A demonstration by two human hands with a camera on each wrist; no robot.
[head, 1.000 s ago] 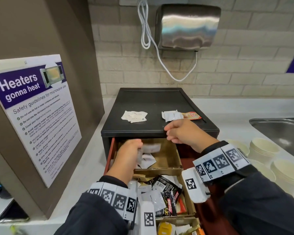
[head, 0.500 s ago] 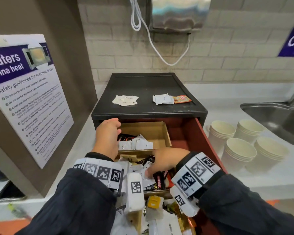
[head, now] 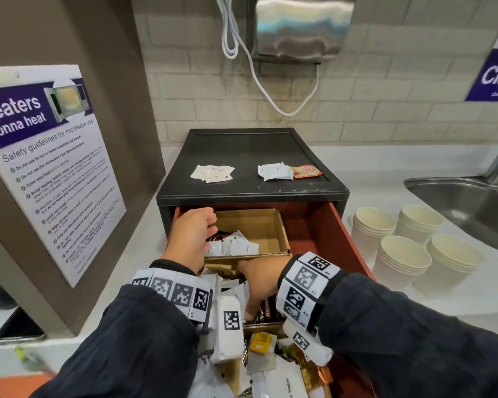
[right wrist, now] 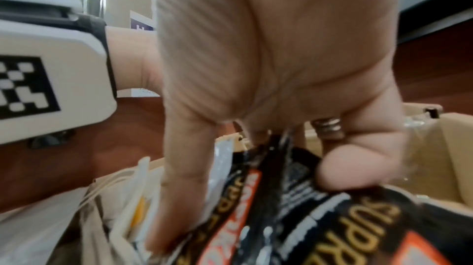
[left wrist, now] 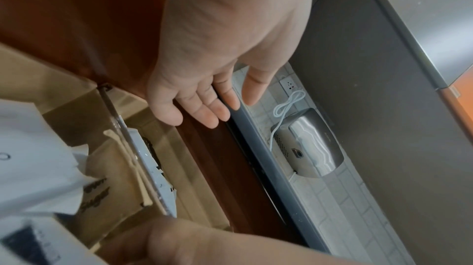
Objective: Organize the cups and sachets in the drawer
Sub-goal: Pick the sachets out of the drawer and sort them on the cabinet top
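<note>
Sachets fill the pulled-out red drawer [head: 325,234], and both our hands are inside it. Our left hand [head: 191,235] hovers at the drawer's back left corner with fingers relaxed and spread, holding nothing; the left wrist view shows its fingertips [left wrist: 204,115] near the dark frame of the drawer unit. Just beside it, white sachets [head: 232,247] lie in the rear cardboard box [head: 273,222]. Our right hand [head: 259,282] reaches down into the middle box, thumb and fingers pinching black sachets [right wrist: 320,208] with orange and gold print; a ring [right wrist: 329,125] shows on one finger. Nearer us, more white sachets and a yellow one [head: 260,341] are heaped in the drawer's front. On top of the black unit [head: 242,145] lie two small groups of sachets. Four stacks of paper cups [head: 403,262] stand on the desk [head: 385,173] to the right of the drawer, near the sink [head: 466,193].
</note>
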